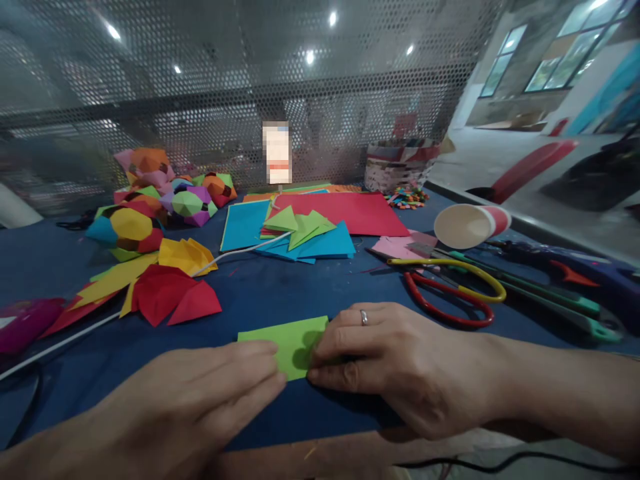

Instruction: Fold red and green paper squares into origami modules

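A folded strip of light green paper (295,341) lies on the blue table near its front edge. My left hand (215,390) rests on the left part of the strip, its fingers stretched out side by side and pressing flat. At the strip's right end, my right hand (373,353), with a ring on one finger, has its thumb at the near edge and its bent fingers on top, gripping the paper. The fingers of both hands hide parts of the strip. Just beyond my right hand lie scissors with red and yellow handles (453,319).
Paper flowers on a white stem (230,253) stretch across the left. Colourful paper balls (133,230), a red sheet (345,212) and blue sheets (245,225) lie behind. To the right are a tipped paper cup (463,225), a green-handled tool (550,293) and a glue gun (595,273).
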`<state>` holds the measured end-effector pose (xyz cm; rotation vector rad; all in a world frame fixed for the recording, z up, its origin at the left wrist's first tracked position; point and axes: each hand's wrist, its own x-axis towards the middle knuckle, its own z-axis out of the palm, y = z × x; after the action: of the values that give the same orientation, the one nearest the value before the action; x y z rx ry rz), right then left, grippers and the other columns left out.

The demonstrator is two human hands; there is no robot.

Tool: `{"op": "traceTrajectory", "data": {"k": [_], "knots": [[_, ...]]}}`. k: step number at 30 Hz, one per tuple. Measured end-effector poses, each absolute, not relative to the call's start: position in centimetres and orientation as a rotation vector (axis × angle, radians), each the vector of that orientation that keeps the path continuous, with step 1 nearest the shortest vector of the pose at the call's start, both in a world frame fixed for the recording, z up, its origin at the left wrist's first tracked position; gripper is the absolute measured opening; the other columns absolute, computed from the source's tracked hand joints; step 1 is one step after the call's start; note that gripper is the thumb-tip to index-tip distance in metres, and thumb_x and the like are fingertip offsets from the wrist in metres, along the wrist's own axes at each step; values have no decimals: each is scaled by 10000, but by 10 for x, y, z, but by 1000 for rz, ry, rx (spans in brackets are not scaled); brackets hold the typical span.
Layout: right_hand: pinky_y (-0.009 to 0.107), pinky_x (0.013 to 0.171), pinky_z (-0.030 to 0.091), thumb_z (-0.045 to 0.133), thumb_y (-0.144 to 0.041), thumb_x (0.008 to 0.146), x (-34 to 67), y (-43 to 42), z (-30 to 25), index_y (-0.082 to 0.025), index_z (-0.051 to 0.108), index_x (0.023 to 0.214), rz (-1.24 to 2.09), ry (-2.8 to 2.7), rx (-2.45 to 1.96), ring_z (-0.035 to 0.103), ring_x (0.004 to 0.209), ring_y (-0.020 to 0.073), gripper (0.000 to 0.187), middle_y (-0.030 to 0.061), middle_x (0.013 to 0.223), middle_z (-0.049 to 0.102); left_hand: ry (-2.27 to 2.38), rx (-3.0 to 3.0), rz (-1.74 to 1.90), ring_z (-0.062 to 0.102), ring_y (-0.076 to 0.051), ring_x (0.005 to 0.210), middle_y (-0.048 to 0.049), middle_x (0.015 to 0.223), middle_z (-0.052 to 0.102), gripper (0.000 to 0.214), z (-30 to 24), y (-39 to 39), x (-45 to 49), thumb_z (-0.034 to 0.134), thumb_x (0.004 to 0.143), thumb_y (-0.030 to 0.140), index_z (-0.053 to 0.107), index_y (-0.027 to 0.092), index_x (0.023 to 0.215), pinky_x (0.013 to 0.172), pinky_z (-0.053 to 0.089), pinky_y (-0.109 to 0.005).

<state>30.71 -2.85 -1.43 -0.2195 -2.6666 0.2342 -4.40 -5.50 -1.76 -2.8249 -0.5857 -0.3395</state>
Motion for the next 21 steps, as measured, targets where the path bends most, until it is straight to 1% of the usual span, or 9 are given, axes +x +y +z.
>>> {"op": "traceTrajectory", "data": {"k": [1,3,5,9,11,13,14,18,21], "knots": [[358,930,583,688,-186,1003,307,-28,-15,-82,774,1304,224,-2659,-215,723,1057,233,330,116,1250,805,-505,-2872,-315,813,-121,1170,33,1393,807,574,-12,-53,-29,521,961,134,653,268,1503,1048,578,-129],[361,914,581,701,-172,992,307,-28,-15,-81,769,1314,214,-2658,-215,720,1046,233,342,110,1253,803,-388,-2965,-315,820,-154,1129,-27,1263,849,551,-2,-47,-2,441,881,95,689,195,1363,1038,615,-190],[356,904,576,689,-154,993,307,-28,-15,-89,771,1312,216,-2665,-219,719,1032,228,336,102,1243,809,-370,-2963,-435,828,-140,1051,-27,1194,862,541,0,-43,11,426,850,63,685,201,1304,979,633,-175],[359,923,576,630,-152,1016,307,-27,-16,-83,781,1285,230,-2656,-209,718,1042,230,316,115,1232,807,-434,-2958,-385,771,-158,1273,3,1413,796,642,-12,-42,-10,465,886,69,629,233,1485,1167,559,-238],[356,946,577,600,-139,1024,307,-27,-16,-79,779,1290,237,-2650,-210,717,1062,226,326,121,1247,805,-482,-3014,-307,760,-169,1305,17,1469,767,691,-17,-46,-29,472,914,73,596,275,1562,1160,563,-239],[349,957,575,596,-134,1021,307,-27,-16,-84,778,1291,233,-2655,-219,718,1064,221,330,117,1246,806,-607,-3079,-236,754,-195,1324,28,1515,738,685,-18,-52,-47,510,966,142,557,334,1622,1107,596,-231],[348,960,574,600,-142,1022,307,-27,-16,-86,779,1288,230,-2657,-220,718,1060,221,326,116,1244,807,-736,-3109,-152,729,-219,1369,29,1560,704,687,-18,-56,-54,530,989,184,524,360,1653,1111,600,-251],[343,954,573,628,-182,1028,306,-28,-15,-84,783,1266,233,-2652,-201,719,1054,223,301,124,1240,809,-975,-3123,-103,718,-236,1386,56,1568,695,689,-18,-67,-74,576,1007,229,507,439,1660,1118,596,-262],[337,944,573,623,-119,1002,306,-28,-15,-86,787,1259,236,-2658,-216,716,1049,219,306,116,1240,812,-972,-3084,-155,722,-228,1381,63,1554,706,688,-23,-68,-84,616,988,232,539,443,1638,1104,598,-244]]}}
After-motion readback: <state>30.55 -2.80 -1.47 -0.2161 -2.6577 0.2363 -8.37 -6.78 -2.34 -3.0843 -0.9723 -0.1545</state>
